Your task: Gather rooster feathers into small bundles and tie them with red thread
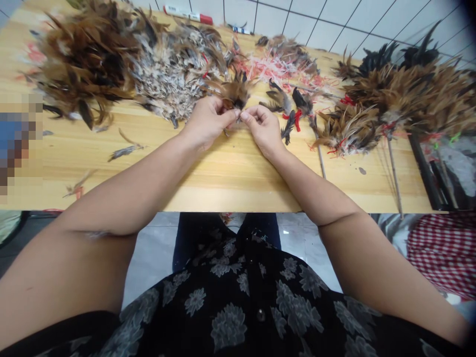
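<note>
Both of my hands meet over the middle of the wooden table (230, 183). My left hand (210, 121) is closed, its thumb and fingers pinching the base of a small bunch of brown feathers (237, 91) whose tips point away from me. Close beside it, my right hand (263, 130) has thumb and forefinger pressed together at the quill end of the bunch; what lies between them is too small to make out. Just right of my hands lie small dark feather bunches (303, 101) with red ties (297, 120).
Brown feathers (85, 64) and pale fluffy feathers (167, 69) are heaped at the left. Pink-and-white strips (267, 69) lie behind my hands. Feather dusters on sticks (394, 168) and a black tray (427, 173) occupy the right. A red-capped marker (188, 15) lies along the back edge.
</note>
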{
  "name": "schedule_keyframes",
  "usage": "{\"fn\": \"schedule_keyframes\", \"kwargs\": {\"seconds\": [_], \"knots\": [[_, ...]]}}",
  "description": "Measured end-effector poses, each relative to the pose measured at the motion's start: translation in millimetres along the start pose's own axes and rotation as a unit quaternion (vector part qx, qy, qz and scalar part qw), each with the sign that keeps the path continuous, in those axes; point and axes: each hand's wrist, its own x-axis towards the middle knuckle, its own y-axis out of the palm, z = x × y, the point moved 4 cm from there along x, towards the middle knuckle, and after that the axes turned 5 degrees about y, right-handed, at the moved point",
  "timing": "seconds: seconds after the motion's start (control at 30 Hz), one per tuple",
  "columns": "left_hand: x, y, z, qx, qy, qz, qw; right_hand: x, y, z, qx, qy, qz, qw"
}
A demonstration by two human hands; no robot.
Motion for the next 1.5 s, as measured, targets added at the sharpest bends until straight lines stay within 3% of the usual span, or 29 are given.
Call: {"fn": "schedule_keyframes", "kwargs": {"seconds": [0.37, 0.5, 0.7, 0.9, 1.03, 1.27, 1.5], "knots": [[-10.4, 6.5, -16.3, -0.054, -0.074, -0.020, 0.996, -4.8, -4.5, 8.5, -0.141, -0.038, 0.006, 0.989], [-10.5, 8.2, -15.6, -0.070, -0.094, 0.002, 0.993, -4.0, -4.4, 7.8, -0.156, -0.056, 0.016, 0.986], [-12.4, 9.7, -17.3, -0.089, -0.097, 0.036, 0.991, -5.8, -0.9, 13.3, -0.205, -0.063, 0.034, 0.976], [-14.3, 7.1, -14.4, -0.054, -0.087, 0.043, 0.994, -17.7, -2.7, 26.2, -0.319, -0.042, 0.018, 0.947], [-14.5, 9.0, -14.0, -0.026, -0.088, 0.062, 0.994, -21.3, -1.7, 26.1, -0.271, -0.085, 0.020, 0.959], [-10.1, 2.9, -21.2, -0.063, -0.072, 0.008, 0.995, -20.8, 0.5, 33.3, -0.289, -0.049, 0.040, 0.955], [-6.1, -0.3, -22.1, -0.136, -0.162, 0.006, 0.977, -16.2, 1.2, 25.9, -0.250, -0.063, 0.042, 0.965]]}}
